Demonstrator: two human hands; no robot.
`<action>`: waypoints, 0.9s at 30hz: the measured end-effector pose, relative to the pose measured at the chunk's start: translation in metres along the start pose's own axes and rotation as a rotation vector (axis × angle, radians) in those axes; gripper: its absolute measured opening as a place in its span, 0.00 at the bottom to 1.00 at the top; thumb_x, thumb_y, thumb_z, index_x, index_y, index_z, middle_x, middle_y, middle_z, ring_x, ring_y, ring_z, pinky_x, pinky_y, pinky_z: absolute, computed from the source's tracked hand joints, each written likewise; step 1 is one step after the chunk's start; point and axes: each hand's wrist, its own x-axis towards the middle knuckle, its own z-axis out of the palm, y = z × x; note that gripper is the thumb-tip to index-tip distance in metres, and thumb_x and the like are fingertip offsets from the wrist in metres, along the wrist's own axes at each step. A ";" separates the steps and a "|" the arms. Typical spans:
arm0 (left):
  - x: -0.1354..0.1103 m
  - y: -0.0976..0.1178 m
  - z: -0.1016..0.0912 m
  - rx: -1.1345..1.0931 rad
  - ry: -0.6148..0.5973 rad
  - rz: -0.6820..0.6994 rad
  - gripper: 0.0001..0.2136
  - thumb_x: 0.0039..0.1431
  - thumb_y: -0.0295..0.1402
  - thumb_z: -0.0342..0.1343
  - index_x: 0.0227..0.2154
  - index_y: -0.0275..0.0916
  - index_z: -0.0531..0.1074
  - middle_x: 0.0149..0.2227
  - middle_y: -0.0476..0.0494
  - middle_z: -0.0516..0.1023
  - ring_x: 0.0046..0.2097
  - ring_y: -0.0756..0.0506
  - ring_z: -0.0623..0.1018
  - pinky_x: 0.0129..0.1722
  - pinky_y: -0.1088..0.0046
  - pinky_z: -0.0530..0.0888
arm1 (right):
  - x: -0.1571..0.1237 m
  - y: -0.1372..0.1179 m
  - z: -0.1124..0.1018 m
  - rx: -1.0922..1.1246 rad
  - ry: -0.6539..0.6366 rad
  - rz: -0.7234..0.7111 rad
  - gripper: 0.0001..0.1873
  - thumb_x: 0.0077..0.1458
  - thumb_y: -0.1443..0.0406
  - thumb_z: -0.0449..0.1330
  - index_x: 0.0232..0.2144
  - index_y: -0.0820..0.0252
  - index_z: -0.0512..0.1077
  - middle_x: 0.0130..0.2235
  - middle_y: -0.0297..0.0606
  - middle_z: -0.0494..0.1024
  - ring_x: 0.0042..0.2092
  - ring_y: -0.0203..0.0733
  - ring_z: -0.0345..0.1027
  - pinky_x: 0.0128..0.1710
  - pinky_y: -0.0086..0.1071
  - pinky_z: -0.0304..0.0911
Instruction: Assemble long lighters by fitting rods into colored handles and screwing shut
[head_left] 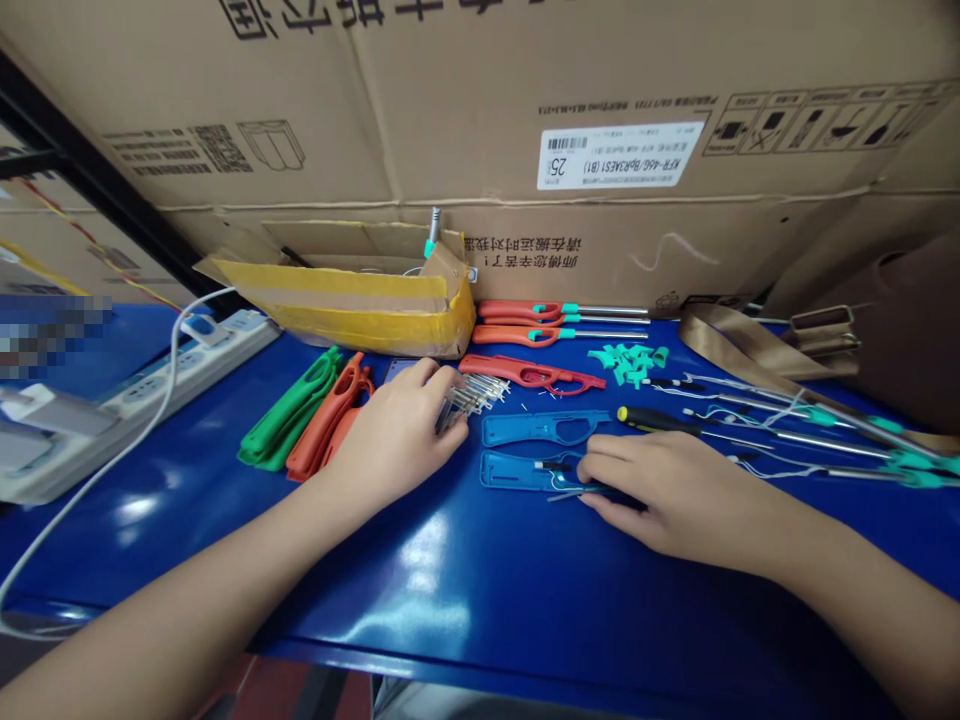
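Observation:
My left hand (409, 420) reaches into a pile of small clear fuel tanks with metal ends (480, 392), its thumb and fingers curled around part of it. How many pieces it grips is hidden. Fingers of my right hand (652, 490) close on the handle end of a blue lighter shell half (514, 470), which lies on the table. A black igniter (553, 466) and thin wires sit in that half. Just beyond it lies another blue shell half (532, 428), apart from both hands. A red shell half (525, 373) lies farther back.
Green shells (292, 410) and orange-red shells (330, 415) lie left. Behind stand a yellow-taped cardboard box (337, 310) and finished-looking lighters (525, 334). Turquoise triggers (630, 363), a screwdriver (660, 421) and wired metal tubes (817, 442) lie right. A power strip (142, 405) borders the left.

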 end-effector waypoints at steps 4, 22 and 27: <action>-0.002 0.002 -0.001 0.098 0.001 -0.004 0.13 0.65 0.34 0.54 0.50 0.36 0.69 0.48 0.34 0.76 0.48 0.33 0.79 0.46 0.55 0.78 | 0.001 -0.001 -0.002 0.002 -0.017 0.005 0.08 0.68 0.63 0.54 0.39 0.56 0.73 0.39 0.35 0.77 0.39 0.43 0.73 0.38 0.38 0.62; -0.005 0.001 0.000 0.262 -0.005 -0.003 0.17 0.67 0.38 0.54 0.53 0.32 0.70 0.49 0.32 0.77 0.50 0.30 0.78 0.49 0.52 0.77 | 0.004 0.020 -0.008 -0.042 0.461 0.207 0.10 0.67 0.61 0.56 0.38 0.59 0.75 0.40 0.42 0.78 0.44 0.49 0.71 0.45 0.43 0.66; -0.006 0.003 0.000 0.233 0.049 0.039 0.16 0.67 0.38 0.55 0.51 0.32 0.71 0.48 0.32 0.75 0.49 0.30 0.77 0.48 0.51 0.77 | 0.001 0.059 0.002 -0.162 0.604 0.442 0.11 0.62 0.65 0.58 0.44 0.61 0.78 0.47 0.50 0.76 0.50 0.59 0.70 0.49 0.53 0.67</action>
